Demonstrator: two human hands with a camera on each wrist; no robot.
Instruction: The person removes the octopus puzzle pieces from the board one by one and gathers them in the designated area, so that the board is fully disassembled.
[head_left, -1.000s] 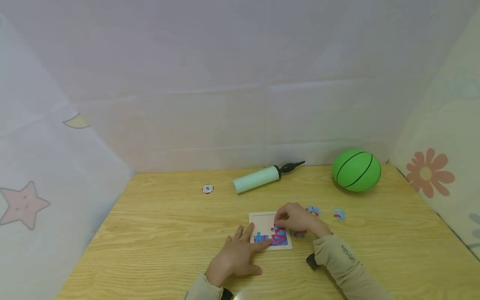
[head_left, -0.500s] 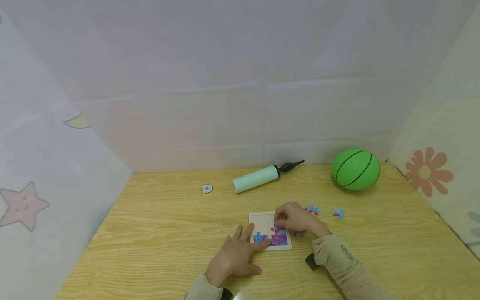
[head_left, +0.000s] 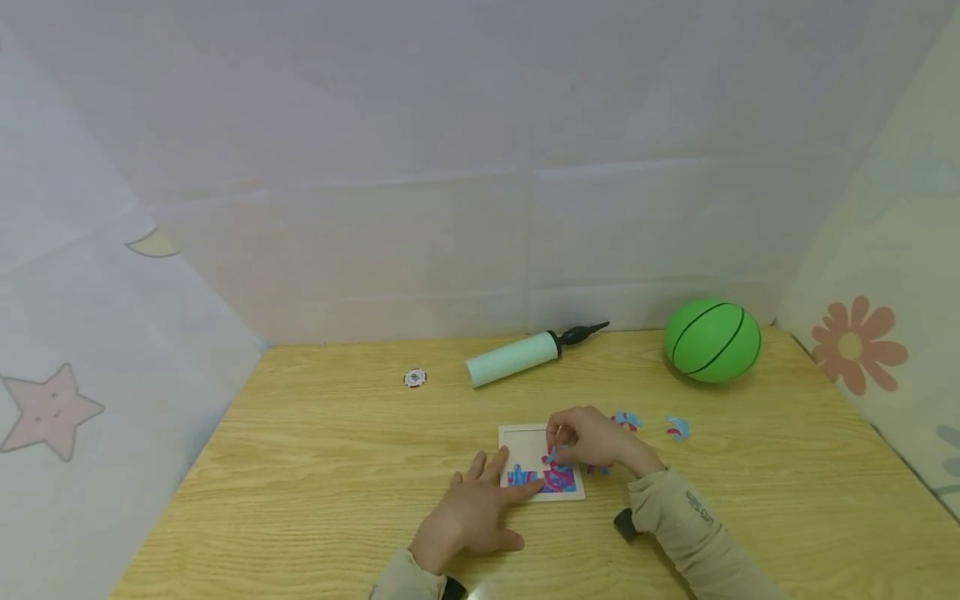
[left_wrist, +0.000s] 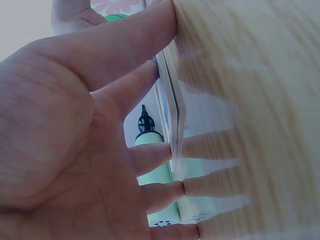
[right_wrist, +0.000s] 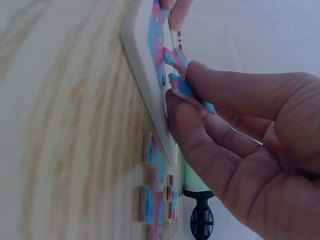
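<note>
Right hand (head_left: 592, 437) fingers pinch a puzzle piece (right_wrist: 182, 89), tilted, at the frame's (head_left: 582, 493) three o'clock side. Left hand (head_left: 471, 507) fingers spread loosely at seven o'clock, gripping nothing. Best to level, then press gently; the fit is hard to judge.

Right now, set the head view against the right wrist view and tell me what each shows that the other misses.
Only the head view shows the green ball, the red flower print and the sleeves.

Only the right wrist view shows the cut edge of the tilted puzzle piece and the outer side of the puzzle tray.

Both show the right hand pinching that piece, loose pieces beside the tray, the pump and the tabletop.
</note>
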